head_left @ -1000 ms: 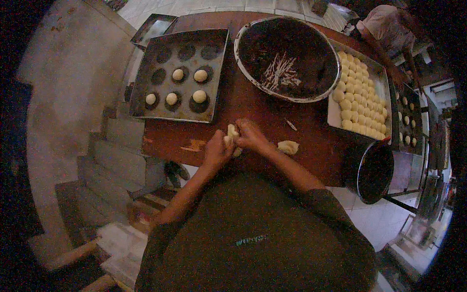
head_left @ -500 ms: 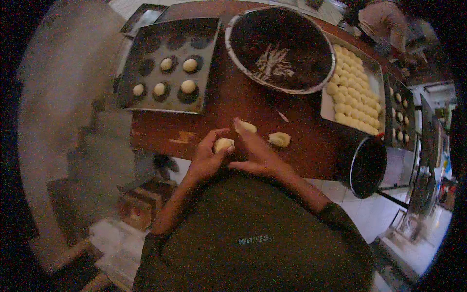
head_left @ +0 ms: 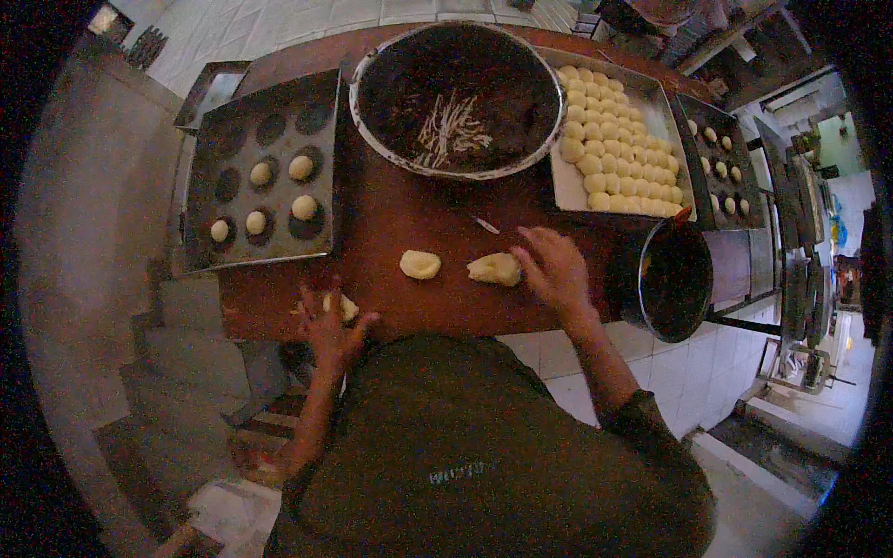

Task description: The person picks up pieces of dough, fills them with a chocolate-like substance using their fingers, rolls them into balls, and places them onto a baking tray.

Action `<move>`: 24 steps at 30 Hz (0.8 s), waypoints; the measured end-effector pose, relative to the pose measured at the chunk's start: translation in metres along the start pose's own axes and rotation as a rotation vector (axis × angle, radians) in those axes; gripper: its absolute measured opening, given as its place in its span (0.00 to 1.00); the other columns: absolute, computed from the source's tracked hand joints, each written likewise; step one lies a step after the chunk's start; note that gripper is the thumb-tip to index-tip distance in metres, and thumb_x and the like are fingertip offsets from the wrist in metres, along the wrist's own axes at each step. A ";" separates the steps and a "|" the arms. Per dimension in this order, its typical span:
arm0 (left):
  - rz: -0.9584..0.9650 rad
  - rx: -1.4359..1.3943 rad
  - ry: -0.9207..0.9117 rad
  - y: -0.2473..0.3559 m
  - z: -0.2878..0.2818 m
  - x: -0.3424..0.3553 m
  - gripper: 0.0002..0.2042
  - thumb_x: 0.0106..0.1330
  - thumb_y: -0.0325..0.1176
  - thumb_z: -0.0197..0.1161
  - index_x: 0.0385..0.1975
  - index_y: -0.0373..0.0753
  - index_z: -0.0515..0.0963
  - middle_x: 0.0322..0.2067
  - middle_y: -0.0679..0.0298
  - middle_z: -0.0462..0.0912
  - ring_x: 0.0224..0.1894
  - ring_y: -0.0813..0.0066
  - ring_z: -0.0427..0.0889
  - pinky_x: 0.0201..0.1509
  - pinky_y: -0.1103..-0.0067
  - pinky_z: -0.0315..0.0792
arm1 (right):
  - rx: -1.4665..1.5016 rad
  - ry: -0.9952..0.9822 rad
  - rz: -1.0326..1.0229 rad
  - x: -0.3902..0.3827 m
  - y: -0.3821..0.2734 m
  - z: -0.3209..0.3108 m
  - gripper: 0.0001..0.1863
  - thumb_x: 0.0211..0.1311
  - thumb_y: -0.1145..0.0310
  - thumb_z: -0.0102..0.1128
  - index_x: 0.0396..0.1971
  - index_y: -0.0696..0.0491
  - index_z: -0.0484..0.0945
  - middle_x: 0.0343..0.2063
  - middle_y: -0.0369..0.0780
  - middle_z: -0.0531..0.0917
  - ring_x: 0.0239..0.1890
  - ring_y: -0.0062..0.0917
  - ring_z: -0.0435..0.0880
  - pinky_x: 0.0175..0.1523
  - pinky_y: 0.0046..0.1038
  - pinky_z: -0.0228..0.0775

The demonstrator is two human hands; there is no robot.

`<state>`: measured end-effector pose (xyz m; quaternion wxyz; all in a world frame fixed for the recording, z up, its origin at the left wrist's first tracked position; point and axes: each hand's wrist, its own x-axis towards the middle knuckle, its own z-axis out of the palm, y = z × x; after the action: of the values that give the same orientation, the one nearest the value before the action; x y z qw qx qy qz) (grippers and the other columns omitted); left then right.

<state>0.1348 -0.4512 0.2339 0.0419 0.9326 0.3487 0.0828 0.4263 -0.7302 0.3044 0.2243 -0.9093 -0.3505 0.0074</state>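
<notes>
Before the basin [head_left: 465,176], dough [head_left: 348,307] is overlapped by the splayed left grip [head_left: 330,333]; a soft-looking dough lump [head_left: 493,270] beside the unclosed right grip [head_left: 555,267] is best cupped at its sides.

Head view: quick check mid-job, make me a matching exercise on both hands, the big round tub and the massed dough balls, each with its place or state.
Column one
1. Left hand
2. Right hand
3. Round tub
4. Massed dough balls

Column two
A. Close together in a shallow tray
B. At the rightmost loose dough piece
C. Dark inside, with pale strips
D. At the leftmost loose dough piece

Pairs: 1-D, 2-B, 3-C, 4-A
</notes>
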 end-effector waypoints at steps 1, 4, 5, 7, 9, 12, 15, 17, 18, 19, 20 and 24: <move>-0.004 -0.017 0.035 -0.005 0.004 0.000 0.37 0.61 0.64 0.68 0.61 0.41 0.77 0.62 0.36 0.70 0.66 0.30 0.66 0.69 0.47 0.63 | 0.315 0.010 0.108 0.004 -0.009 0.008 0.21 0.58 0.50 0.73 0.42 0.52 0.88 0.47 0.49 0.87 0.47 0.41 0.88 0.49 0.38 0.81; 0.001 -0.150 0.135 -0.055 0.033 0.000 0.30 0.67 0.57 0.66 0.59 0.40 0.78 0.59 0.39 0.75 0.62 0.36 0.72 0.66 0.50 0.67 | 0.089 -0.115 -0.033 0.052 -0.029 0.057 0.17 0.59 0.54 0.71 0.36 0.53 0.87 0.38 0.49 0.87 0.42 0.45 0.87 0.46 0.41 0.81; -0.024 -0.216 0.034 -0.059 0.026 0.003 0.27 0.68 0.54 0.66 0.59 0.39 0.78 0.58 0.41 0.77 0.61 0.39 0.74 0.64 0.53 0.69 | -0.146 -0.307 -0.051 0.063 -0.024 0.074 0.16 0.59 0.55 0.71 0.35 0.54 0.86 0.35 0.48 0.87 0.40 0.45 0.87 0.45 0.42 0.81; -0.078 -0.342 -0.158 -0.066 0.006 0.003 0.22 0.71 0.47 0.65 0.57 0.38 0.79 0.56 0.44 0.80 0.57 0.45 0.79 0.61 0.57 0.73 | -0.232 -0.260 -0.125 0.065 0.002 0.134 0.15 0.58 0.57 0.71 0.34 0.54 0.85 0.34 0.48 0.87 0.39 0.45 0.87 0.46 0.43 0.81; -0.229 -0.779 -0.212 -0.072 0.002 0.004 0.21 0.70 0.42 0.66 0.57 0.37 0.78 0.55 0.46 0.80 0.56 0.47 0.80 0.59 0.60 0.76 | -0.240 -0.281 -0.151 0.074 0.008 0.144 0.14 0.58 0.58 0.69 0.35 0.54 0.85 0.34 0.48 0.86 0.39 0.45 0.87 0.46 0.43 0.81; -0.152 -0.782 -0.184 -0.016 -0.036 0.016 0.20 0.70 0.37 0.67 0.58 0.35 0.77 0.56 0.45 0.79 0.57 0.47 0.80 0.56 0.64 0.79 | 0.008 -0.269 -0.217 0.084 -0.010 0.097 0.13 0.60 0.61 0.65 0.38 0.54 0.86 0.35 0.50 0.86 0.40 0.43 0.87 0.46 0.44 0.80; 0.161 -0.529 -0.003 0.030 -0.008 0.055 0.21 0.71 0.37 0.66 0.60 0.34 0.75 0.60 0.45 0.76 0.58 0.45 0.80 0.58 0.63 0.80 | 0.382 -0.036 -0.288 0.121 -0.066 0.000 0.14 0.63 0.63 0.60 0.43 0.54 0.86 0.34 0.51 0.86 0.39 0.42 0.87 0.45 0.44 0.79; 0.273 -0.460 0.050 0.036 0.030 0.060 0.22 0.72 0.37 0.64 0.62 0.34 0.74 0.63 0.45 0.74 0.60 0.45 0.79 0.60 0.61 0.79 | 0.204 0.051 -0.330 0.179 -0.054 -0.012 0.15 0.63 0.62 0.60 0.43 0.54 0.87 0.33 0.50 0.86 0.36 0.42 0.87 0.45 0.42 0.78; 0.252 -0.459 0.020 0.028 0.046 0.055 0.22 0.73 0.37 0.63 0.63 0.35 0.73 0.64 0.46 0.72 0.60 0.45 0.79 0.62 0.60 0.77 | 0.071 0.116 -0.395 0.200 -0.045 -0.003 0.15 0.63 0.60 0.60 0.42 0.53 0.87 0.32 0.50 0.86 0.34 0.42 0.87 0.44 0.42 0.77; 0.230 -0.461 -0.017 0.029 0.052 0.059 0.22 0.74 0.37 0.62 0.63 0.35 0.72 0.66 0.47 0.71 0.61 0.45 0.79 0.63 0.59 0.76 | 0.030 0.006 -0.315 0.212 -0.039 -0.009 0.15 0.64 0.60 0.60 0.41 0.54 0.87 0.31 0.49 0.86 0.34 0.43 0.87 0.44 0.42 0.77; 0.195 -0.480 -0.032 0.028 0.055 0.057 0.22 0.74 0.38 0.62 0.64 0.35 0.72 0.66 0.47 0.71 0.61 0.45 0.78 0.64 0.59 0.76 | -0.011 -0.107 -0.232 0.220 -0.032 -0.015 0.14 0.65 0.60 0.59 0.40 0.54 0.87 0.31 0.49 0.86 0.34 0.43 0.87 0.44 0.42 0.77; 0.140 -0.459 -0.098 0.035 0.038 0.058 0.24 0.74 0.41 0.61 0.65 0.36 0.72 0.66 0.49 0.71 0.60 0.45 0.79 0.63 0.59 0.75 | 0.030 -0.523 -0.025 0.245 0.002 -0.008 0.15 0.69 0.60 0.57 0.34 0.56 0.86 0.31 0.49 0.86 0.36 0.47 0.87 0.42 0.44 0.76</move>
<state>0.2073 -0.4398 0.2088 0.2639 0.9235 0.2526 0.1172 0.6138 -0.5777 0.3464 0.1399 -0.8686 -0.4076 0.2445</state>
